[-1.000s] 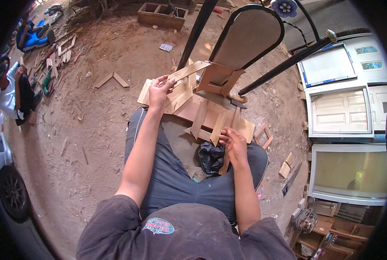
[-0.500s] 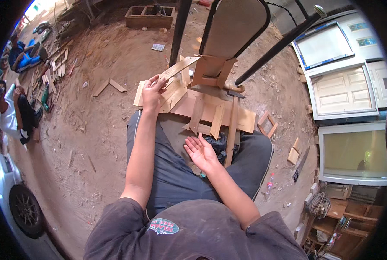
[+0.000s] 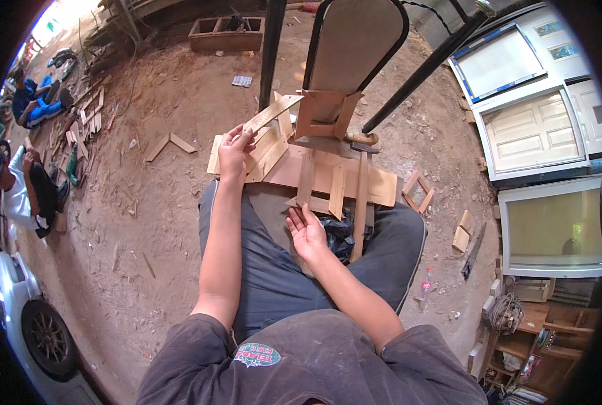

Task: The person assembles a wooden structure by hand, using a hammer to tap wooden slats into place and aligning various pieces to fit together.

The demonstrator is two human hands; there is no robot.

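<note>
My left hand [image 3: 235, 150] is closed around the near end of a pale wooden strip [image 3: 274, 113], which slants up and away to the right. Below that strip lie pale boards [image 3: 266, 156] at the left end of a flat brown board [image 3: 287, 167]. My right hand [image 3: 307, 234] is palm up with its fingers stretched out, holding nothing. Its fingertips are by the near end of a small wooden frame [image 3: 305, 179]; whether they touch it I cannot tell. Right of the frame, a long wooden bar [image 3: 361, 209] has a dark metal piece [image 3: 365, 148] at its far end.
A padded chair-like piece with black metal legs [image 3: 274, 54] stands ahead. A black plastic bag [image 3: 338, 236] lies between my legs. A saw [image 3: 475, 253], a bottle [image 3: 427, 278] and a wooden diamond-shaped frame [image 3: 418, 193] lie right. Two people sit far left, beyond a car [image 3: 17, 297].
My right hand has moved up and slightly left, closer to the small frame. My left hand still grips the strip, whose far end has shifted slightly left and down. The view has shifted slightly.
</note>
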